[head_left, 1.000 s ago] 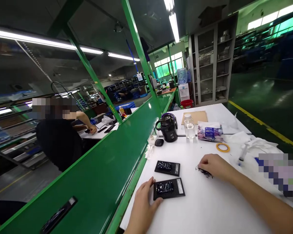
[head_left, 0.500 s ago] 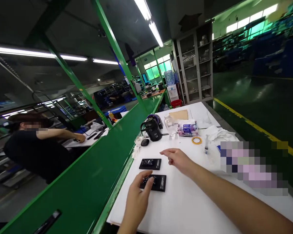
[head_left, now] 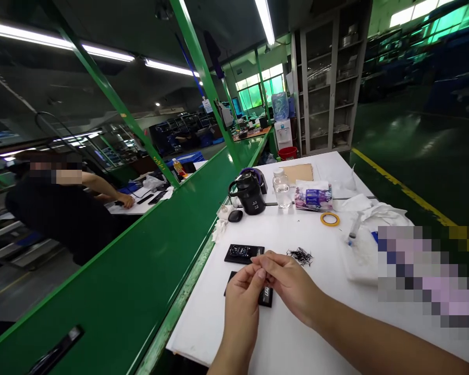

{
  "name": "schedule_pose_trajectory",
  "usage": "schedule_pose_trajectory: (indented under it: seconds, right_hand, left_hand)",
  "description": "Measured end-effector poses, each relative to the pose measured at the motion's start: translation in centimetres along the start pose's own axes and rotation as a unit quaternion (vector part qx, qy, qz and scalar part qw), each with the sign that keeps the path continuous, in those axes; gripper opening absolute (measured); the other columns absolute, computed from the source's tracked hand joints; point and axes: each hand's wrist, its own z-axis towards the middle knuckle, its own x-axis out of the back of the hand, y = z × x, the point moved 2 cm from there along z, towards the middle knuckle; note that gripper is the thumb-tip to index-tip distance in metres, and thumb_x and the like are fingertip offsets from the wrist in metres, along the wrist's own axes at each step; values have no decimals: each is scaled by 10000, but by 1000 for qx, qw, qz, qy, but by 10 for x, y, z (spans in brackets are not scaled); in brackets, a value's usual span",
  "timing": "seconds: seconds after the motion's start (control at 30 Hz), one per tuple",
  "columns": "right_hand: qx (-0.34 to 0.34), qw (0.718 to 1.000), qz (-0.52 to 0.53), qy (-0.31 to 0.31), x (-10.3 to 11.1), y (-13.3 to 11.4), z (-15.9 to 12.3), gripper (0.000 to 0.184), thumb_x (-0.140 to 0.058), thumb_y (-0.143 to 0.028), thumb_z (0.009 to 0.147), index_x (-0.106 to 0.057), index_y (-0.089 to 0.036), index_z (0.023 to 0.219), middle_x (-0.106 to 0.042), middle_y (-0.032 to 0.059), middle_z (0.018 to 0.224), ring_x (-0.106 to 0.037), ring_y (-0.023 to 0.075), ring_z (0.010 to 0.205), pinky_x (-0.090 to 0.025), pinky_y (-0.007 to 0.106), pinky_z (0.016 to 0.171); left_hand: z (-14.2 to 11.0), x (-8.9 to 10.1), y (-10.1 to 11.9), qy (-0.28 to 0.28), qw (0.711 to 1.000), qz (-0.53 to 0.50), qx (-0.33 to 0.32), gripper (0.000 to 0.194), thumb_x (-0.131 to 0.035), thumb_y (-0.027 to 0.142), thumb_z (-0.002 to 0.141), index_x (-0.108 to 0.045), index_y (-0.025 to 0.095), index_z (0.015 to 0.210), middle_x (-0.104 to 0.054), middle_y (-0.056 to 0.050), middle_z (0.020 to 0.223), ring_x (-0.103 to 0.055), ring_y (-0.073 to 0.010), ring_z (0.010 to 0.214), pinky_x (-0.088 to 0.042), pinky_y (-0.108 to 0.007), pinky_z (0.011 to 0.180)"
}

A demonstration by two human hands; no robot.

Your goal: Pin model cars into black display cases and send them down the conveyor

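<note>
My left hand [head_left: 244, 297] and my right hand [head_left: 287, 281] meet over the near black box [head_left: 266, 298], fingertips pinched together. Whatever lies between the fingers is too small or hidden to make out. The near box is mostly covered by the hands; white lettering shows at its right end. Just beyond lies a second flat black box [head_left: 242, 253] with glossy dark pieces on top, its right end partly behind my fingers. A small heap of thin black strips [head_left: 300, 256] rests on the white table [head_left: 297, 338], right of the boxes.
At the back stand a black jug [head_left: 252, 195], a clear bottle [head_left: 282, 190] and a purple packet [head_left: 313, 198]. A mouse [head_left: 235, 215], yellow tape roll [head_left: 330, 219] and syringe [head_left: 354, 232] lie nearer. Beyond the green partition [head_left: 148, 260], a person [head_left: 58, 208] works at another table.
My right hand has come left and my left hand has lifted off the near box, so their fingertips now meet. The black strips, formerly behind my right arm, have come into view.
</note>
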Motion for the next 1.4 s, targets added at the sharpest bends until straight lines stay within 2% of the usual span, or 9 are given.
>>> schedule_pose_trajectory:
  seconds: [0.13, 0.27, 0.33, 0.37, 0.57, 0.83, 1.03, 1.23, 1.4]
  right_hand:
    - [36, 992, -124, -1, 14, -10, 7, 283, -721, -449, 852, -741, -196, 978, -578, 17, 806, -499, 160, 727, -421, 291, 691]
    - [112, 927, -346, 90, 28, -29, 15, 166, -655, -331, 859, -694, -198, 950, -564, -6, 759, -510, 169, 721, -419, 287, 656]
    - [121, 901, -399, 120, 32, -33, 17, 133, -632, -313, 856, -667, -200, 916, -557, -15, 744, -507, 166, 701, -420, 281, 626]
    - [122, 891, -419, 126, 33, -33, 18, 121, -625, -306, 852, -658, -202, 904, -556, -18, 740, -505, 164, 691, -420, 278, 615]
    - [88, 868, -473, 121, 39, -22, 19, 82, -587, -266, 846, -643, -206, 848, -579, -17, 721, -524, 166, 673, -420, 279, 594]
    - [74, 864, -485, 116, 40, -20, 21, 91, -560, -226, 837, -604, -208, 760, -590, -3, 727, -539, 173, 669, -414, 278, 580]
    - [73, 865, -487, 102, 40, -21, 20, 96, -549, -223, 823, -580, -207, 734, -569, -16, 706, -513, 161, 658, -409, 275, 593]
    - [72, 899, -419, 102, 37, -22, 16, 111, -541, -247, 843, -571, -206, 744, -506, -30, 682, -463, 147, 634, -365, 259, 573]
    - [73, 909, -399, 97, 34, -21, 12, 130, -553, -265, 856, -551, -209, 738, -484, -29, 677, -445, 152, 636, -356, 258, 577]
  left_hand:
    - [24, 17, 26, -35, 972, 230, -42, 227, -650, 383, 849, -680, 170, 774, -674, -25, 750, -593, -172, 746, -454, -284, 723]
    - [66, 22, 57, -155, 828, 495, -214, 136, -579, 239, 877, -705, 212, 833, -707, -15, 825, -604, -189, 802, -419, -317, 751]
    - [83, 18, 57, -228, 763, 537, -279, 156, -547, 188, 886, -698, 215, 856, -708, -10, 829, -601, -190, 820, -414, -333, 771]
    - [88, 16, 53, -246, 750, 539, -295, 158, -542, 172, 884, -692, 211, 854, -707, -10, 823, -598, -188, 815, -415, -337, 774]
    - [95, 14, 20, -231, 772, 503, -314, 134, -553, 152, 868, -677, 203, 862, -706, -12, 809, -596, -188, 787, -420, -342, 752]
    - [90, 18, 20, -238, 760, 519, -311, 148, -539, 140, 859, -671, 206, 857, -699, -15, 801, -597, -178, 758, -396, -341, 730]
    - [88, 16, 17, -256, 774, 507, -279, 149, -542, 129, 848, -665, 211, 858, -685, 2, 792, -586, -177, 770, -397, -342, 749]
    - [88, 17, 22, -244, 873, 391, -160, 121, -620, 198, 836, -661, 228, 945, -697, -4, 945, -621, -175, 882, -450, -289, 798]
    - [86, 15, 24, -251, 904, 325, -121, 85, -613, 242, 868, -680, 206, 830, -699, -9, 853, -625, -161, 809, -455, -261, 756]
